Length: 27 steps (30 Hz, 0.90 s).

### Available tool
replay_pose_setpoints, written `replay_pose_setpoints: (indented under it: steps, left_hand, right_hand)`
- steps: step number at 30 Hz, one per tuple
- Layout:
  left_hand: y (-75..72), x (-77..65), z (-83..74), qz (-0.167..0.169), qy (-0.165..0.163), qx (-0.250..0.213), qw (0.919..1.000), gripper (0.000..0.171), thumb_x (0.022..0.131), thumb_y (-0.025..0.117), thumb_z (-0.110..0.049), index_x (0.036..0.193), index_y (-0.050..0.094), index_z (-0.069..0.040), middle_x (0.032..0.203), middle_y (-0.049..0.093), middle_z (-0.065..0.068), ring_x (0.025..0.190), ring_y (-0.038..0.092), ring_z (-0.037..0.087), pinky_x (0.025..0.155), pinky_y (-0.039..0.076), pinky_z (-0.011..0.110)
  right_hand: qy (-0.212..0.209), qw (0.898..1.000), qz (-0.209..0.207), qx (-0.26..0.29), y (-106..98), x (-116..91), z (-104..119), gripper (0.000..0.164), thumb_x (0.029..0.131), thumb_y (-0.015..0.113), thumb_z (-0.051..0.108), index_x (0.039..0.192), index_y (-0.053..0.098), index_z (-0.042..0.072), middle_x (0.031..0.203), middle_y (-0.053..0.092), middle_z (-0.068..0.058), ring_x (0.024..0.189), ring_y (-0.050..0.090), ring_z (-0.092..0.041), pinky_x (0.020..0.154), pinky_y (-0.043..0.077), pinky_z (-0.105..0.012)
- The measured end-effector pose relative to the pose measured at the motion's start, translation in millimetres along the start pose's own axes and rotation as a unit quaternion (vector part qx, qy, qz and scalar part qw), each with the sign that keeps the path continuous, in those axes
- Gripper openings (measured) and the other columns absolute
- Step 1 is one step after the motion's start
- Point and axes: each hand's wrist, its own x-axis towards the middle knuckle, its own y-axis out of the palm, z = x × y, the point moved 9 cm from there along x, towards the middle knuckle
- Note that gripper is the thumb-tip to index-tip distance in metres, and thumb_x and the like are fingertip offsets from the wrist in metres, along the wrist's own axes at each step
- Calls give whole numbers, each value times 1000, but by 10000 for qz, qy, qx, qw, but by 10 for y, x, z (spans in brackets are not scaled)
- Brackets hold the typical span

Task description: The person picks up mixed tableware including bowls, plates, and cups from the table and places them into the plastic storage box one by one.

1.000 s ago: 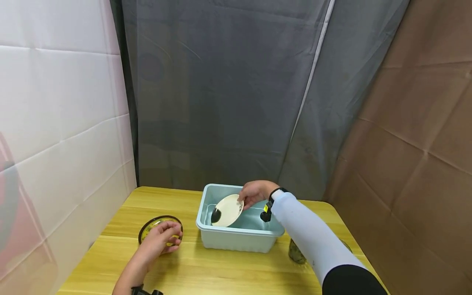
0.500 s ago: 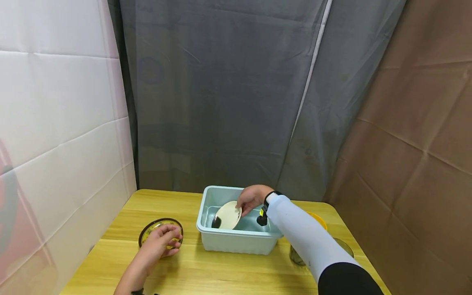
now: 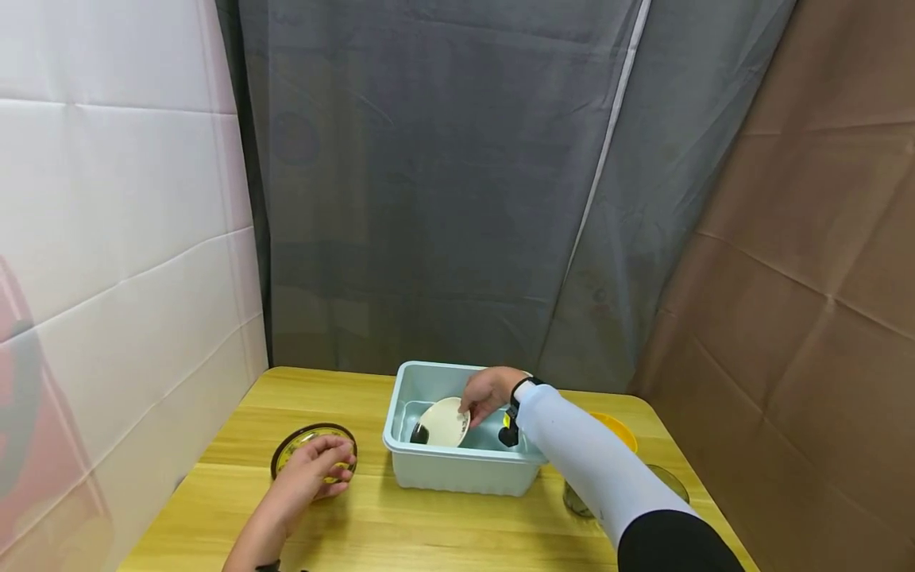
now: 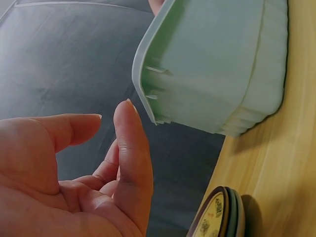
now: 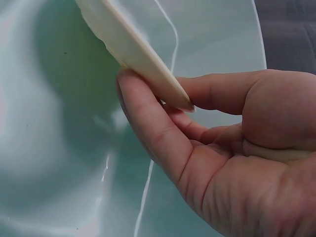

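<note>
My right hand reaches into the pale blue-green plastic bin and pinches a white plate by its edge. The plate is tilted, with a dark patch at its lower left. In the right wrist view the plate's rim sits between thumb and fingers, inside the bin's walls. My left hand hovers over a stack of dark-rimmed yellow plates, partly covering it. Its fingers are loosely bent, with nothing between thumb and forefinger in the left wrist view. The stack's edge shows below the hand there.
To the right, partly behind the right forearm, are a yellow-orange round item and greenish glassware. Everything stands on a wood-grain table. A grey curtain hangs behind, with white and brown cloth at the sides.
My right hand has lowered the white plate deeper into the bin. The yellow-orange item has come into view beside the forearm. My left hand has stayed over the yellow plates.
</note>
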Motion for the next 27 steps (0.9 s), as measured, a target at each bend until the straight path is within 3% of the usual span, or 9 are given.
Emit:
replay_pose_setpoints:
  steps: [6,12,19,27]
  left_hand:
    - [22,-6,54,57,-36,10,10000,33,115,64,-27,132,62,1,114,69,11,94,70,23,82,65,35]
    - [29,-12,66,112,26,4,9999,33,114,65,-29,130,64,0,114,70,12,95,70,23,82,64,36]
    - [24,-36,76,94,-22,65,9999,33,113,66,-29,128,64,0,114,71,14,97,71,25,86,64,38]
    - [52,-21,104,231,46,29,9997,36,114,65,-28,133,64,2,112,70,10,95,71,23,82,63,34]
  right_hand:
    - [-108,9999,28,-94,32,68,-67,12,106,60,-8,101,70,-13,96,72,-21,76,73,-23,73,66,-30]
    - [27,10000,-29,-33,51,72,-152,14,108,59,-4,103,70,-10,99,73,-20,80,73,-24,72,65,-30]
    - [252,9996,130,31,89,75,-220,19,112,56,8,113,65,-9,106,71,-21,88,71,-25,81,64,-34]
    - [345,9992,84,185,95,121,-281,21,112,56,8,116,66,-10,113,72,-25,97,74,-32,107,59,-48]
